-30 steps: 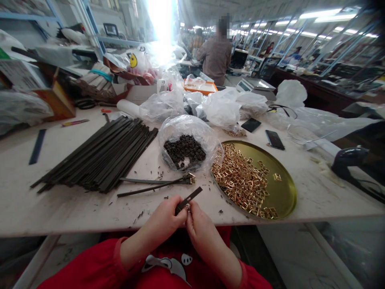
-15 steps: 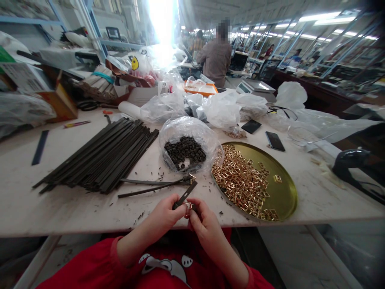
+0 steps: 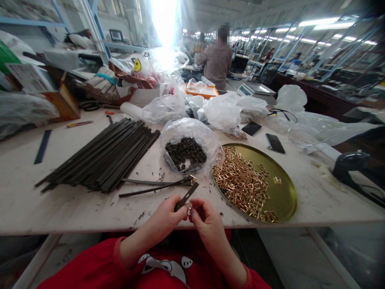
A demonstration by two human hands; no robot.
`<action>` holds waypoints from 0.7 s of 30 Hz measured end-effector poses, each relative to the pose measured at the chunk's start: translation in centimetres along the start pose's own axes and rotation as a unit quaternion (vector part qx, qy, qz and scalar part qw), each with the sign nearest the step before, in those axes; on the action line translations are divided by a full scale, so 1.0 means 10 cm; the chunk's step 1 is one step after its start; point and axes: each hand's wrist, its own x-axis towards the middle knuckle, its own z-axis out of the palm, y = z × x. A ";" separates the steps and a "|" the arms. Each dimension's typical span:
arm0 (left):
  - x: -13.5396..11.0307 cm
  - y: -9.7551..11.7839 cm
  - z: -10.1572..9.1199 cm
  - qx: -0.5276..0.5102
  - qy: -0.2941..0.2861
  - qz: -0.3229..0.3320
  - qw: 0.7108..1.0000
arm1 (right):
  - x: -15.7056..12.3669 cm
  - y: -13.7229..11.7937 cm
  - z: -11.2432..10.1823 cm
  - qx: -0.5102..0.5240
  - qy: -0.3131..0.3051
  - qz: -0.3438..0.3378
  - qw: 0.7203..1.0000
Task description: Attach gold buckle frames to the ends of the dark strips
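Observation:
My left hand [image 3: 167, 216] pinches a thin black strap [image 3: 187, 196] whose free end points up and right over the table edge. My right hand [image 3: 206, 218] pinches a small gold buckle [image 3: 189, 207] at the strap's near end. Both hands meet at the front edge of the table. Just beyond them lie two finished straps with buckles [image 3: 156, 184]. A round gold tray [image 3: 282, 196] to the right holds a heap of gold buckles [image 3: 240, 182]. An open clear bag of small black loops [image 3: 185, 150] sits behind the hands.
A big bundle of black straps [image 3: 105, 154] lies at left. Plastic bags [image 3: 222, 108], two phones [image 3: 274, 142], a black scanner [image 3: 349, 162] and boxes crowd the far side. A person [image 3: 217, 60] stands at another bench in the back.
The strap's free end has swung lower and closer to my hands; the buckle now shows between my fingertips. The hands have stayed at the table edge.

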 end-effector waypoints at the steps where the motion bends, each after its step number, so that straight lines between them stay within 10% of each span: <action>1: 0.00 0.00 0.00 -0.003 0.000 -0.002 1.000 | 0.00 0.00 0.00 0.006 -0.001 0.004 1.000; 21: -0.06 0.25 -0.19 -0.091 -0.051 -0.037 0.994 | 0.10 -0.17 -0.11 0.087 0.001 0.024 0.996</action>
